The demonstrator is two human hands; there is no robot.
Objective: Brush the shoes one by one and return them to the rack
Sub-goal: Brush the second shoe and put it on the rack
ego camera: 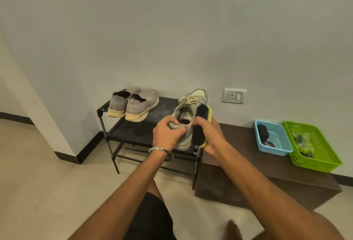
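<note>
At the center of the frame, the left hand (165, 134) pinches the heel collar of a grey laced sneaker (186, 117) while the right hand (210, 134) grips a black-bristled brush (200, 125) against its side. The sneaker looks light and soft, so that heel collar seems the firmest hold. 2 grey slip-ons (133, 104) sit on the rack (164, 104).

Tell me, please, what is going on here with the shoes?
A person is cleaning shoes at a low black metal shoe rack. The left hand grips the heel of a grey lace-up sneaker with cream laces, held above the rack's right end. The right hand holds a black-bristled brush with a yellow back against the sneaker's side. A pair of grey slip-on sneakers with yellowish soles sits on the rack's top shelf. A blue plastic basket and a green plastic basket rest on a brown bench nearby.
</note>
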